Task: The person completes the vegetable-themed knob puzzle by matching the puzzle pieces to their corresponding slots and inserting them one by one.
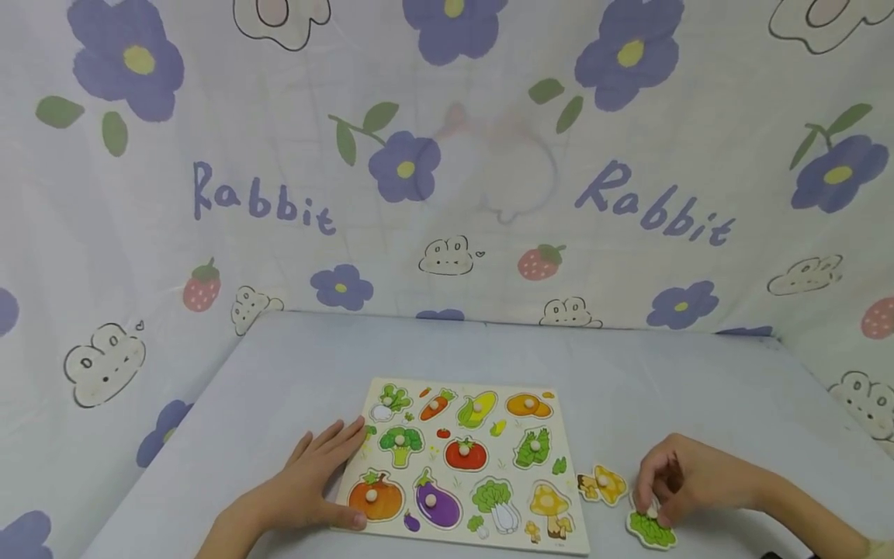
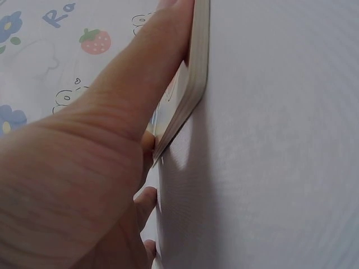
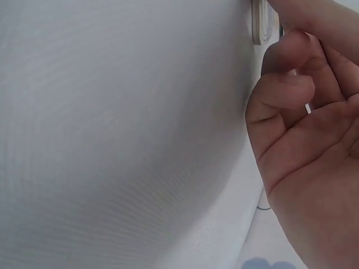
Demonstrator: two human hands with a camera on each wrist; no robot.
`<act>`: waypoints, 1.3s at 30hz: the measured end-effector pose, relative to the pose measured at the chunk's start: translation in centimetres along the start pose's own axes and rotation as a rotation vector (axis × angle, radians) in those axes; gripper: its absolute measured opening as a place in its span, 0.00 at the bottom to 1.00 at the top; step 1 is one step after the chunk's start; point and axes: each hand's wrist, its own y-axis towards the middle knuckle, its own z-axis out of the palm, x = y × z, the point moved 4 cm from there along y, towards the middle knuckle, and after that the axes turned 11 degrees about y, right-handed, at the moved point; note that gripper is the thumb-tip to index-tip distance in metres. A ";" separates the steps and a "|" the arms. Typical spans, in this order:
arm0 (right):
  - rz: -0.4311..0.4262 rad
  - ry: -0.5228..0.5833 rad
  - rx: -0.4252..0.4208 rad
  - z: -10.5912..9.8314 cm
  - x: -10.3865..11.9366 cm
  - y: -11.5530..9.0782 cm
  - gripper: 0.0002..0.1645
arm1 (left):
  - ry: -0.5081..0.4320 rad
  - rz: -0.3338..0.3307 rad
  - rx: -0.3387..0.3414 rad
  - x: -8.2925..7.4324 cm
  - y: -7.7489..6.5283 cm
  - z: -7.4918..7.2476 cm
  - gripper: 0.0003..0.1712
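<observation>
A wooden vegetable puzzle board (image 1: 482,480) lies flat on the table. My left hand (image 1: 307,481) rests at its left edge, fingers spread and straight, with the thumb on the front left corner beside the pumpkin piece (image 1: 387,505). To the right of the board, my right hand (image 1: 687,477) pinches the knob of a leafy green puzzle piece (image 1: 655,532) between thumb and fingertips; its upper part is hidden. This piece appears to be at the tabletop. Between that hand and the board lies a mushroom puzzle piece (image 1: 610,485).
Knobbed pieces, such as the eggplant (image 1: 443,508) and tomato (image 1: 466,458), sit in the board. The printed leafy green spot (image 1: 497,505) and mushroom spot (image 1: 549,501) bear no knobs. A patterned cloth (image 1: 482,194) hangs behind the pale table (image 1: 335,349).
</observation>
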 end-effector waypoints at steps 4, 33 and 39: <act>-0.005 -0.001 -0.009 -0.2 -0.2 -0.2 0.13 | 0.005 -0.009 0.008 0.1 0.1 0.1 0.66; 0.068 -0.045 -0.410 0.7 0.4 1.9 0.15 | 0.005 0.002 -0.001 0.1 0.1 0.1 0.66; 0.086 -0.014 -0.524 2.7 1.6 4.0 0.17 | 0.004 0.013 -0.004 0.1 0.1 -0.1 0.66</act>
